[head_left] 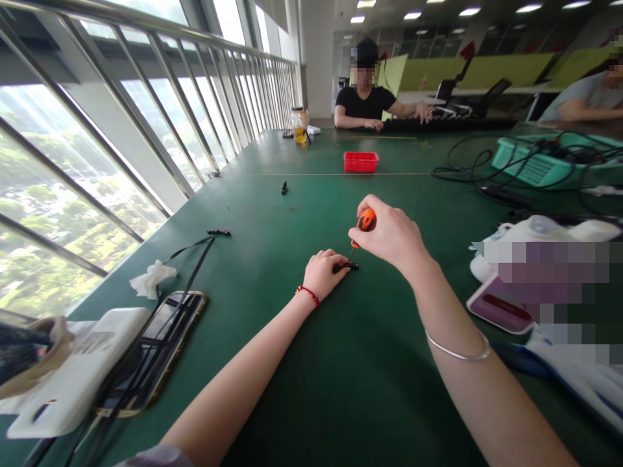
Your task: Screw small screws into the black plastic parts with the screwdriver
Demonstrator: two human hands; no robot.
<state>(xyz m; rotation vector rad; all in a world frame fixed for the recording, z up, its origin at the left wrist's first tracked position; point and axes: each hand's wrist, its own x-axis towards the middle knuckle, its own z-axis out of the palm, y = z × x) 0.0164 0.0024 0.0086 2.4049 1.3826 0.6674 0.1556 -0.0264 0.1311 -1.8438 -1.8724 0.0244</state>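
Note:
My right hand (389,235) is wrapped round the orange handle of a small screwdriver (365,222). Its thin shaft slants down to a small black part (346,266) lying on the green table (302,214). My left hand (324,272) is closed on the left end of that black part and pins it against the table. A red string bracelet circles the left wrist, a silver bangle the right forearm.
A red basket (361,161) stands farther back, with small black pieces (284,188) left of it. A phone (156,344), white case (78,370), tissue (152,279) and black strap lie at the left. Cables and a teal box (540,165) are at the right. Two people sit at the far end.

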